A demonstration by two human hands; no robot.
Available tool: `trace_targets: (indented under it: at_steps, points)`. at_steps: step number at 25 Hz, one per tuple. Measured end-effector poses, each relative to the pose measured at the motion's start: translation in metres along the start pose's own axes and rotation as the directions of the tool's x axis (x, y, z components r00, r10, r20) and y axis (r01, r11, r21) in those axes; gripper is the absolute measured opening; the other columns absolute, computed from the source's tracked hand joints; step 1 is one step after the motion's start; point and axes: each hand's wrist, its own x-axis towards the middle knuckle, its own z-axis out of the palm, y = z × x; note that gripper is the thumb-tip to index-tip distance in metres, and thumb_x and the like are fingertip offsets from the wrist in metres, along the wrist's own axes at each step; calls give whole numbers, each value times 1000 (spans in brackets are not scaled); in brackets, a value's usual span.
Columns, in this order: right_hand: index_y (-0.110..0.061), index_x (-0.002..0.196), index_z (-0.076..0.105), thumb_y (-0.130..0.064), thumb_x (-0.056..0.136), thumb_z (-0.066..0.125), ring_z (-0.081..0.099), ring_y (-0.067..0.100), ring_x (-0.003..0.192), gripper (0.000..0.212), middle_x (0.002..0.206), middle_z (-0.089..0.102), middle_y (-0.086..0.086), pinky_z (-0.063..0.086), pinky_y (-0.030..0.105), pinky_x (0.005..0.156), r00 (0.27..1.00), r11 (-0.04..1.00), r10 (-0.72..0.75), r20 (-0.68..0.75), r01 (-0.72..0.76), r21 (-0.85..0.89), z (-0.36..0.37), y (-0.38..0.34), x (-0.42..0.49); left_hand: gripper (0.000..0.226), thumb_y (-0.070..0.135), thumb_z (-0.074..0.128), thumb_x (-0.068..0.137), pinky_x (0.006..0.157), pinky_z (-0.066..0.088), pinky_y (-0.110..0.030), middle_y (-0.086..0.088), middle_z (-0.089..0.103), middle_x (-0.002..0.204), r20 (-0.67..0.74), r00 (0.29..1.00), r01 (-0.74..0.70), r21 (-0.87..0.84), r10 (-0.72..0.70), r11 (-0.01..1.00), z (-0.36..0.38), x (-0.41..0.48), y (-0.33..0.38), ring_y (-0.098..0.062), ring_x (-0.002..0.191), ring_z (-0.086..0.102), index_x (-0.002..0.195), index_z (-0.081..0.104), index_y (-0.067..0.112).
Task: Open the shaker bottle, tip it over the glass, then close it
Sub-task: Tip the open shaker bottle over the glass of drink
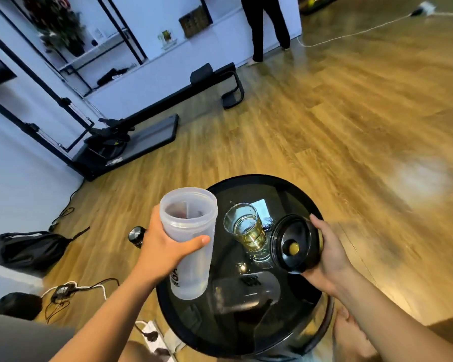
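single head view, steeply down, close over round table (293, 184)

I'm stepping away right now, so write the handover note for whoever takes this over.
Left hand: fingers wrapped around the open shaker bottle, held upright off the table, left of the glass.
Right hand: holds the black lid, inner side facing the camera, right of the glass.
Glass: stands on the round black table, with yellowish liquid in it.
Done: bottle opened. Whether it has been tipped yet cannot be told.
Left: tip over the glass if needed, then put the lid back on.
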Motion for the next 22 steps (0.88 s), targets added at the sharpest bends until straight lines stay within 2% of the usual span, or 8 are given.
trace_targets:
  at_steps: [2, 5, 9, 11, 14, 19, 22]
  points:
    - [-10, 118, 73, -60, 81, 61, 64, 43, 115, 63, 120, 73, 24, 54, 53, 92, 1000, 1000, 9, -8, -9, 17, -2, 1, 4, 101, 42, 97, 49, 94, 54, -29, 17, 62, 127, 89, 996, 1, 79, -8, 997, -1, 5, 1, -3, 116, 63, 136, 47, 28]
    - [-10, 115, 74, -59, 90, 54, 64, 44, 114, 59, 120, 73, 24, 53, 55, 93, 999, 999, 39, -29, -37, 39, -4, 1, 8, 101, 38, 100, 53, 88, 51, -21, 20, 59, 127, 162, 986, -3, 176, -26, 984, -2, 12, 1, 2, 114, 60, 136, 43, 32]
    - [-10, 124, 71, -65, 85, 58, 65, 45, 115, 68, 122, 72, 24, 53, 56, 94, 997, 996, 80, -20, -79, 39, -4, 3, 10, 97, 33, 100, 57, 79, 47, -13, 23, 59, 122, 217, 975, -30, 303, -38, 953, -3, 20, 5, 5, 108, 61, 132, 40, 38]
    - [-13, 126, 69, -68, 80, 62, 66, 48, 114, 73, 123, 72, 24, 51, 66, 97, 996, 995, 93, -10, -93, 25, -4, 4, 12, 96, 34, 99, 57, 77, 46, -13, 26, 59, 119, 256, 966, -49, 351, -46, 935, -1, 24, 7, 7, 104, 61, 131, 39, 42]
    - [-12, 129, 66, -66, 71, 73, 66, 52, 114, 80, 124, 70, 27, 47, 73, 97, 994, 994, 107, 9, -107, -23, -3, 7, 12, 94, 33, 99, 57, 79, 47, -17, 25, 59, 118, 304, 952, -89, 409, -43, 908, 2, 29, 11, 3, 105, 61, 128, 37, 44]
    - [-12, 132, 63, -57, 36, 92, 64, 49, 117, 110, 127, 68, 28, 50, 68, 97, 997, 995, 83, -6, -83, -60, -5, 9, 14, 92, 36, 97, 56, 83, 55, -34, 18, 61, 117, 330, 942, -118, 501, -63, 857, 6, 37, 14, -10, 103, 64, 127, 39, 42]
    - [-13, 132, 63, -56, 30, 93, 63, 48, 118, 114, 129, 67, 26, 50, 67, 98, 997, 996, 78, 11, -78, -46, -8, 10, 18, 93, 42, 95, 53, 78, 57, -42, 15, 62, 113, 340, 936, -140, 593, -88, 793, 10, 41, 14, -16, 99, 64, 127, 38, 42]
